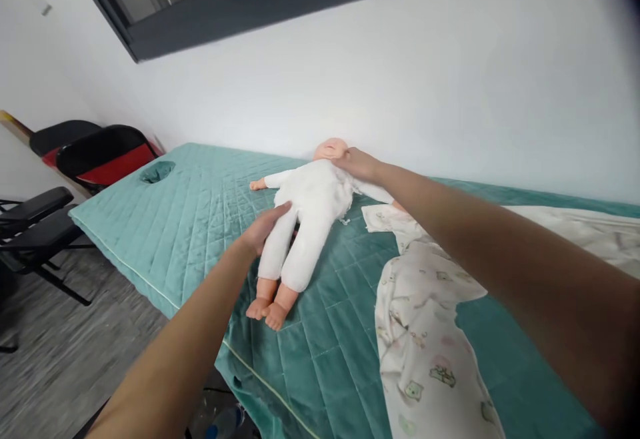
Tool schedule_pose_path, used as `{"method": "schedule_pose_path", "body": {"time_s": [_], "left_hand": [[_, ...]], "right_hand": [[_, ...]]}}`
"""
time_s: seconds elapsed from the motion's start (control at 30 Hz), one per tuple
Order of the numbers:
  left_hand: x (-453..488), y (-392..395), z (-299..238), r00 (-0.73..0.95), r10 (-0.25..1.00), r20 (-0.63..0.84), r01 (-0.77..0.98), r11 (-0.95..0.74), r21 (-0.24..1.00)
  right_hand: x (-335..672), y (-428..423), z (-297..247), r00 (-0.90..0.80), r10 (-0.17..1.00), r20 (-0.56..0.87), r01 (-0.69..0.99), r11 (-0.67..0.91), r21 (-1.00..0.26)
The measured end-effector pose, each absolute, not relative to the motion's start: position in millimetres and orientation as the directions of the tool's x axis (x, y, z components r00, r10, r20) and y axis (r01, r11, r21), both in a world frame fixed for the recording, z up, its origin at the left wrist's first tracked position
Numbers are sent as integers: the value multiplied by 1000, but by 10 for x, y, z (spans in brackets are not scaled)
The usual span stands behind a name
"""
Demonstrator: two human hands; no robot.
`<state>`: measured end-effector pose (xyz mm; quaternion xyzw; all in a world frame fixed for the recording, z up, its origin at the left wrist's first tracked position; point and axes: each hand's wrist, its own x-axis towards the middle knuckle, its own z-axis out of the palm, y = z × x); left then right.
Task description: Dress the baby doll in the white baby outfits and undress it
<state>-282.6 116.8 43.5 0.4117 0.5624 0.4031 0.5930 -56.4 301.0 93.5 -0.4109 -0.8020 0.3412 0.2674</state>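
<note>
And here we are, both bare hands on the doll [313, 189], which lies on its back in the centre of the frame, its head toward the wall [480, 85] and its feet pointing lower left. The left hand [267, 227] is at the hip, thumb laid across the top of the thigh, the hand partly closed around the leg. The right hand [357, 162] is up at the side of the head and neck, fingers curled inward; whether they pinch or merely rest there, I cannot tell.

The step in hand looks like steadying and positioning the doll on the green quilted cover [345, 305]. To my eye, any shift from this pose calls for head and hips to be guided together, since the white cloth body looks soft and might fold at the middle.

Just right of centre, running down to the bottom edge, lies a patterned garment [425, 332], rumpled, with the right forearm passing over part of it.

Now for what we can't see! The left fingers vanish beside the leg, the right fingertips are lost against the head, and the doll's far arm runs behind the forearm, its hand mostly covered. The chairs [105, 159] at the left are cut off by the edge, and the clutter [225, 422] at bottom centre is too dim to name.
</note>
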Motion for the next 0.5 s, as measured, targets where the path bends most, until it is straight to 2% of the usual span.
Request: {"method": "schedule_pose_path", "body": {"time_s": [0.07,0.17,0.3,0.37,0.43,0.47,0.5], "left_hand": [[-2833,1147,372,-17,955,-297,89,298,951],[-2853,1104,386,-155,971,-182,331,225,916],[-2729,963,605,-364,926,102,673,186,716],[-2498,822,723,-340,899,278,765,92,638],[-2147,641,784,-203,912,357,813,-47,581],[-1941,545,785,-130,934,331,808,-93,581],[-1728,451,766,-16,977,214,782,-121,611]], "right_hand": [[-399,3038,837,-491,867,88,556,390,-734],[93,2986,661,-283,959,-3,763,224,-606],[1035,2573,435,-86,996,33,877,91,-472],[1494,2284,348,-15,997,71,913,42,-406],[1867,2029,303,-19,995,95,955,46,-293],[2013,1925,303,-56,994,91,971,75,-226],[2130,1836,320,-101,991,83,980,113,-164]]}}
